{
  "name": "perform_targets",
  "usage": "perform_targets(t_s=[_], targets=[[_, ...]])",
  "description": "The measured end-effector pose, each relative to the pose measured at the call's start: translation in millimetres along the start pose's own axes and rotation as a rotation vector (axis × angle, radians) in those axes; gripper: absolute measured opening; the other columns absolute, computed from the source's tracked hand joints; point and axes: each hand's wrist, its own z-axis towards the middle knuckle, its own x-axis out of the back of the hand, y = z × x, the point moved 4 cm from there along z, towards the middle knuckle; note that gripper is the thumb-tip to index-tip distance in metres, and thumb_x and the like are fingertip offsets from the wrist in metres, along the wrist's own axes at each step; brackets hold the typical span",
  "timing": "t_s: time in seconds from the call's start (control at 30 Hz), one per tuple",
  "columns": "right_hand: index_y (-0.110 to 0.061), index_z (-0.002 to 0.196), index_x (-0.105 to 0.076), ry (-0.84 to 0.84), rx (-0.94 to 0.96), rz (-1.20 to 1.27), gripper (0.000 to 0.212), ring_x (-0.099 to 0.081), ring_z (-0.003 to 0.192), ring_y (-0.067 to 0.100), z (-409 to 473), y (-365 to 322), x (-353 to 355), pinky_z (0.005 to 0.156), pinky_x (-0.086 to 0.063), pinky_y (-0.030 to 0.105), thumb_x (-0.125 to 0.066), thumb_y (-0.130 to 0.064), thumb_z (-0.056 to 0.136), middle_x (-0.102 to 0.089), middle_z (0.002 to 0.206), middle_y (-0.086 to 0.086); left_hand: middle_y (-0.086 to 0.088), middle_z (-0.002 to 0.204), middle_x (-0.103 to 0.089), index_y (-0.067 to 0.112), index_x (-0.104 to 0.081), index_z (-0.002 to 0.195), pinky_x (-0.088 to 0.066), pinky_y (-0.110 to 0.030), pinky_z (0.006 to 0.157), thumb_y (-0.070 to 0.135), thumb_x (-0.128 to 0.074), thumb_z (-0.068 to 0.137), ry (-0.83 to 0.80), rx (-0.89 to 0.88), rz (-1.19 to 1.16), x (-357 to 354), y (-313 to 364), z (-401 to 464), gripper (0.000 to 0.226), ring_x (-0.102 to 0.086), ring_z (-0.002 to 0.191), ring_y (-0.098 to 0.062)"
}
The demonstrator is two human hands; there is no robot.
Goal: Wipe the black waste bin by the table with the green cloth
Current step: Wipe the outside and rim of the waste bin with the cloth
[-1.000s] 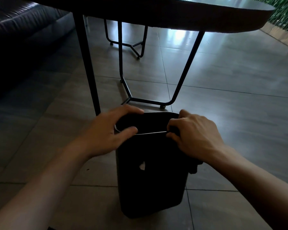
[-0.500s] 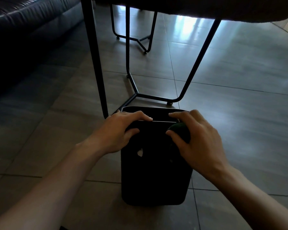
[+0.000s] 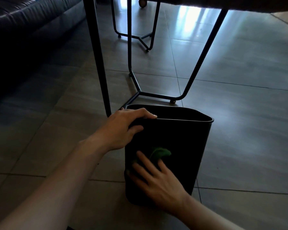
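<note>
The black waste bin [image 3: 186,146] stands upright on the tiled floor just in front of the table's legs. My left hand [image 3: 123,130] grips the bin's near left rim, fingers over the edge and thumb on the outer wall. My right hand [image 3: 156,180] lies flat against the lower part of the bin's near wall, fingers spread and blurred. Under those fingers is the green cloth [image 3: 159,153], pressed to the wall; only a crumpled end shows above the fingertips.
Thin black table legs [image 3: 100,63] and a floor-level frame bar [image 3: 158,95] stand right behind the bin, under the dark tabletop [image 3: 206,4]. A dark sofa [image 3: 23,30] fills the left side. A second metal frame [image 3: 140,37] stands farther back.
My right hand has slid with the cloth from the bin's top right rim down to the lower near wall. My left hand has kept its hold on the rim.
</note>
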Motion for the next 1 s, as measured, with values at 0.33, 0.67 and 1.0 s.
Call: perform_targets(t_s=[0.33,0.67,1.0], targets=[[-0.029,0.141,-0.052,0.315,-0.262,-0.105,0.045,-0.041,0.126,0.037,7,54,32,0.093,-0.036,0.050,-0.056,-0.034,0.096,-0.041,0.140,0.010,0.022,0.119,-0.063,0.051,-0.058,0.123,-0.049,-0.043,0.100,0.013,-0.066,0.092,0.012,0.025,-0.049,-3,-3,3,0.049,-0.059,0.112,-0.010],[-0.036,0.128,-0.064,0.005,0.124,-0.142,0.042,-0.051,0.120,0.031,-27,-6,-18,0.088,-0.049,0.042,-0.049,-0.032,0.089,-0.046,0.137,0.005,0.040,0.116,-0.049,0.049,-0.059,0.124,-0.046,-0.039,0.105,0.015,-0.067,0.092,0.004,-0.018,-0.046,-6,-3,6,0.047,-0.054,0.127,-0.011],[-0.026,0.128,-0.063,0.303,-0.275,-0.050,0.039,-0.045,0.118,0.039,-3,31,14,0.091,-0.041,0.052,-0.064,-0.029,0.090,-0.044,0.133,0.013,0.018,0.118,-0.065,0.051,-0.058,0.123,-0.049,-0.045,0.097,0.016,-0.066,0.093,-0.002,0.031,-0.058,-6,-7,11,0.047,-0.059,0.109,-0.013]])
